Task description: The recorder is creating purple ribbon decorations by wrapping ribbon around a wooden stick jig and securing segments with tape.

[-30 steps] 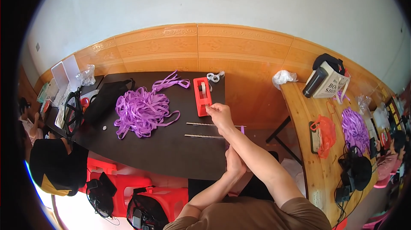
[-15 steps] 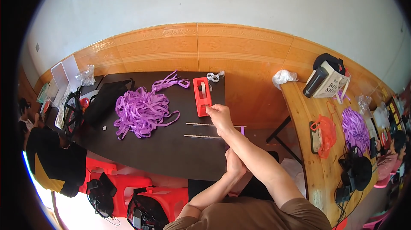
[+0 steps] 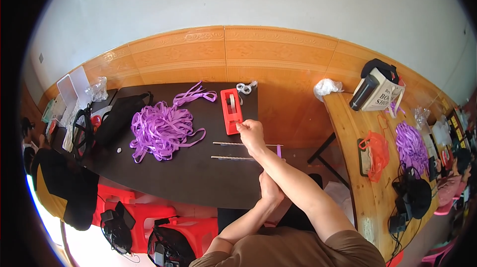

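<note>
My right hand (image 3: 252,134) reaches across my left arm, its thumb and fingers pinched at the near end of a red tape dispenser (image 3: 231,112). Whatever lies in that pinch is too small to make out. Below the crossing forearm, my left hand (image 3: 270,187) is closed by the table's right edge. My right forearm covers some of its fingers, and I cannot see what they hold. Between the hands lie two thin, twisted-looking sticks (image 3: 231,158), roughly parallel and jutting past the table edge. A short strip of purple ribbon (image 3: 279,151) is at their right ends.
A large heap of purple ribbon (image 3: 162,130) lies on the dark table (image 3: 194,182), with a black bag (image 3: 121,115) beside it. White tape rolls (image 3: 244,88) sit behind the dispenser. Rightward, a wooden table (image 3: 365,212) bears more ribbon and a red plastic bag (image 3: 376,155). Another person sits left.
The whole picture has shifted slightly to the left and up. Both of my hands keep nearly the same places and grips.
</note>
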`<state>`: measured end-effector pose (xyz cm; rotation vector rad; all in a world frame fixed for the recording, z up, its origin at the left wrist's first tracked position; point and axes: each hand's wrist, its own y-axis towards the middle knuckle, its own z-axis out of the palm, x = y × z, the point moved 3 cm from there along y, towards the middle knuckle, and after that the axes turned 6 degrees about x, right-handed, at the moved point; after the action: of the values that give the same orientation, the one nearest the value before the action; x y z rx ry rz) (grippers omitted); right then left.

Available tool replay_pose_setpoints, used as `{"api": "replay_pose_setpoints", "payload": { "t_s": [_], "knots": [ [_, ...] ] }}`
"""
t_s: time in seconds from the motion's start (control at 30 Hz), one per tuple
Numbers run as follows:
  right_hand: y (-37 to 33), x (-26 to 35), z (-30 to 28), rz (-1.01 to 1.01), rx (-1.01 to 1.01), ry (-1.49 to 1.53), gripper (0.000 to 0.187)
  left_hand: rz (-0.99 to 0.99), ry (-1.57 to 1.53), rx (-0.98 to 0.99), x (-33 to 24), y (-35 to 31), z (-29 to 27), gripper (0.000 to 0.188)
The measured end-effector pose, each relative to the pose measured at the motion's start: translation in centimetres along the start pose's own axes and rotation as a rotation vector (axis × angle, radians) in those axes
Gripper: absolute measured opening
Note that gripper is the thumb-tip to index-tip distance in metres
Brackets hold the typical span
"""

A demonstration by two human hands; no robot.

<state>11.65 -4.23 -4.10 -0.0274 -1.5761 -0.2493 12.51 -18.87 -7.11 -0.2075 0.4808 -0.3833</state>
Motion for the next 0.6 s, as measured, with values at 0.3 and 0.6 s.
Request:
{"api": "replay_pose_setpoints", "payload": {
  "t_s": [0.3,0.6],
  "knots": [
    [0.2,0.6,-2.8,0.123,0.425,-0.02,0.02,0.144,-0.003,-0.027,0.9,1.2,-1.3,0.033],
    [-1.6,5.5,-15.2,0.174,0.849,-0.265,0.023,0.115,0.123,-0.099,0.6,1.4,-0.8,0.049]
  ]
}}
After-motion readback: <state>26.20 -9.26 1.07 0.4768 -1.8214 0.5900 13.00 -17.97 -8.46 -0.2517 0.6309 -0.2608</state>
